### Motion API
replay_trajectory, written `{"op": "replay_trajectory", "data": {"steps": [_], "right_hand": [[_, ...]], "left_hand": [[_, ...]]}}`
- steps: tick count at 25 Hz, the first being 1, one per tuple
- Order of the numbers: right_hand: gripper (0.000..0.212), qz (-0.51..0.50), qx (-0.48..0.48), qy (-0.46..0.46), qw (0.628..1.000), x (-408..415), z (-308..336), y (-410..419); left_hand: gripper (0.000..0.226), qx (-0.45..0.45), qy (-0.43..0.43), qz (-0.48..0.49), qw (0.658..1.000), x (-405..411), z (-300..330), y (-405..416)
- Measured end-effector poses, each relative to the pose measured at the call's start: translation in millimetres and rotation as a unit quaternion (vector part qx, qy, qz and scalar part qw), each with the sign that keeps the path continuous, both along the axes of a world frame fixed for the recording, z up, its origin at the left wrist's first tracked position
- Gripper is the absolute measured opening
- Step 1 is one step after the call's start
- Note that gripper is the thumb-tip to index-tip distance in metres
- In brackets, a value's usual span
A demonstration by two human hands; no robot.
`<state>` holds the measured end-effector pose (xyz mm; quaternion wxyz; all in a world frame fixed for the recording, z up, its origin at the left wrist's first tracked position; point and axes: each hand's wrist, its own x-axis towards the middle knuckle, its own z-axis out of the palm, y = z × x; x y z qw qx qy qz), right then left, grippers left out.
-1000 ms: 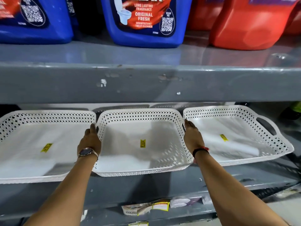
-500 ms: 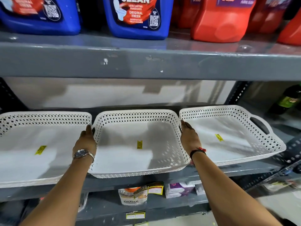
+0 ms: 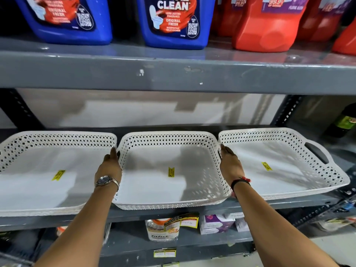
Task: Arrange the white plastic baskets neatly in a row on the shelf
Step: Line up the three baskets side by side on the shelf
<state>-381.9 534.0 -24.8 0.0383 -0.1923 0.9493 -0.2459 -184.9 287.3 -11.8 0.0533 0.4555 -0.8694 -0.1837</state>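
Three white perforated plastic baskets stand side by side on the grey shelf (image 3: 250,206). The middle basket (image 3: 165,139) has my left hand (image 3: 109,166) gripping its left side handle and my right hand (image 3: 230,164) gripping its right side handle. The left basket (image 3: 48,137) touches it on one side. The right basket (image 3: 285,139) sits close on the other side, angled slightly, with its dark handle hole showing at the far right. Each basket has a small yellow sticker on its floor. The front rims of all three overhang the shelf edge.
The shelf above (image 3: 173,74) carries blue toilet cleaner jugs (image 3: 173,22) and red jugs (image 3: 269,26). A dark bottle (image 3: 344,122) stands at the far right behind the baskets. Below are a clear bottle (image 3: 161,230) and small boxes (image 3: 215,224).
The view has tilted down and back, showing more of the wall behind. Both hands stay on the middle basket's sides; the basket looks barely moved.
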Motion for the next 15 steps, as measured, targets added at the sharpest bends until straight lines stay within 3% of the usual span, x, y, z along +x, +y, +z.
{"op": "replay_trajectory", "data": {"steps": [15], "right_hand": [[0.067,0.013,0.027,0.004,1.000,1.3,5.4,-1.8]], "left_hand": [[0.059,0.008,0.002,0.020,1.000,-3.1,-4.4,-5.6]]}}
